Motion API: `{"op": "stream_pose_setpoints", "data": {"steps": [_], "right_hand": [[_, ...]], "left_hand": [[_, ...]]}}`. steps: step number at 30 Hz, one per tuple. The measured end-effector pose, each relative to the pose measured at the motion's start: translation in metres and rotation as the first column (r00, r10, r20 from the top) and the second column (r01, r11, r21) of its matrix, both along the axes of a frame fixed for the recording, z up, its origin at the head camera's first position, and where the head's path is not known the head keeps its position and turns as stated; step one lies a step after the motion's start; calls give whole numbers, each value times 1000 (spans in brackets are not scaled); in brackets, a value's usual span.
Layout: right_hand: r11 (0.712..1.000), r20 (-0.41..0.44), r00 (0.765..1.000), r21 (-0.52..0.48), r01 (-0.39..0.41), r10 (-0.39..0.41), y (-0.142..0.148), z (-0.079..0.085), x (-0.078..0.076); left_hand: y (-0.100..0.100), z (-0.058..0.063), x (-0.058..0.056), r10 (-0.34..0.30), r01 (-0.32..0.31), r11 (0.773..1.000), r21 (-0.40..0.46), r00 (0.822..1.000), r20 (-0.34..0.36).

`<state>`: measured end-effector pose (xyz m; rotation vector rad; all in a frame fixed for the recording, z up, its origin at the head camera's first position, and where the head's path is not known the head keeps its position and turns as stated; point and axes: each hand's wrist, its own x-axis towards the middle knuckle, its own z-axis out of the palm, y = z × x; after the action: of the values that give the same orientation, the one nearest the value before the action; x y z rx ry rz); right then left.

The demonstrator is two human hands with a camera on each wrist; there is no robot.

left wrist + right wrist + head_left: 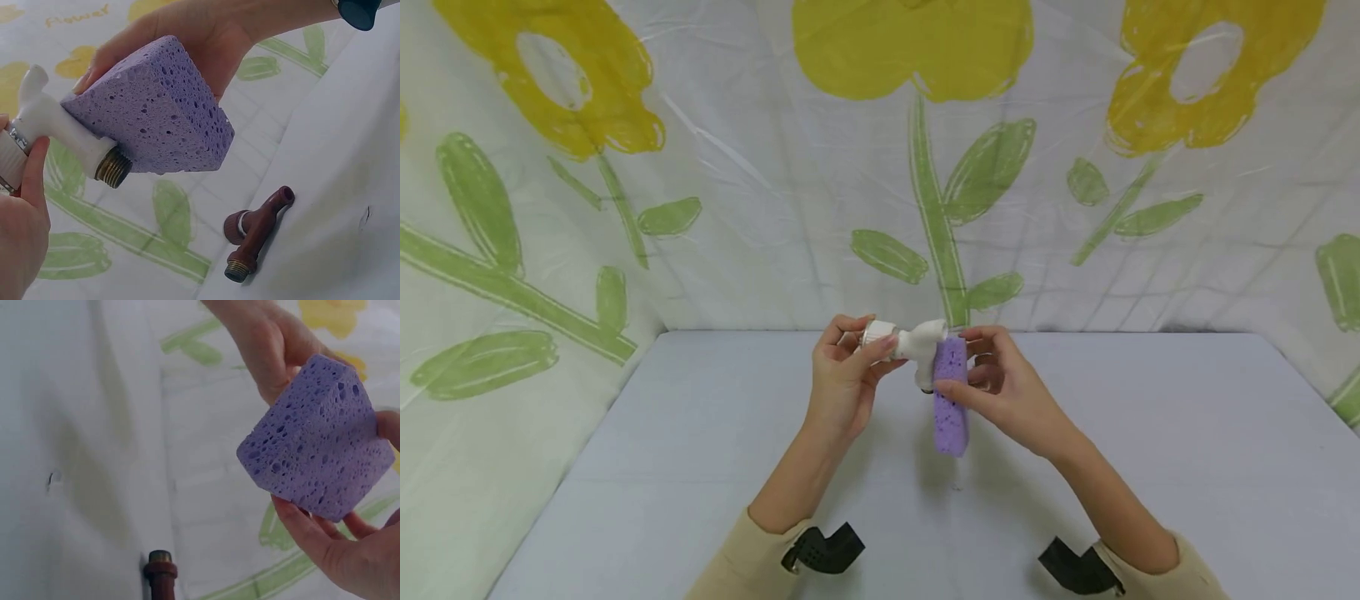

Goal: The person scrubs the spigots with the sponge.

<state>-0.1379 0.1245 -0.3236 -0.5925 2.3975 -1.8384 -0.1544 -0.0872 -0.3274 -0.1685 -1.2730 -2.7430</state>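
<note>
A white plastic tap (919,343) with a brass-coloured threaded end is held up over the table by my left hand (841,383), its fingers and thumb round the ribbed knob. My right hand (1011,392) grips a purple porous sponge (951,417) between thumb and fingers. In the left wrist view the sponge's broad face (137,115) lies against the tap's body (69,128), beside the threaded end. From the right wrist view the sponge (319,440) hides the white tap.
A dark red-brown tap (257,231) lies on the white table near its far edge; the head view does not show it. A white sheet (737,208) painted with yellow flowers hangs behind the table (700,433). Both sleeves carry black wrist mounts (831,548).
</note>
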Motion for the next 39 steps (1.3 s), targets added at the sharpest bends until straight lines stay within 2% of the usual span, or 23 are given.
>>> {"op": "stream_pose_setpoints", "data": {"steps": [5,12,19,26,33,39], "right_hand": [[998,57,996,2,65,-65,1,1,-2],[999,38,998,13,43,-44,-1,2,0],[995,59,993,-4,103,-102,-3,1,-2],[999,42,998,13,39,-39,-4,1,0],[988,123,992,-142,56,-38,-3,0,-3],[993,146,989,-120,-1,19,1,1,-3]], "left_hand": [[1,-1,1,-29,29,1000,-9,999,-13],[1,-1,0,25,-25,999,24,1000,11],[1,1,0,20,-23,998,50,998,57],[0,2,-3,52,-63,989,131,995,83],[-1,4,-2,4,-17,986,168,997,73],[-2,4,-2,13,-25,983,183,997,71]]}}
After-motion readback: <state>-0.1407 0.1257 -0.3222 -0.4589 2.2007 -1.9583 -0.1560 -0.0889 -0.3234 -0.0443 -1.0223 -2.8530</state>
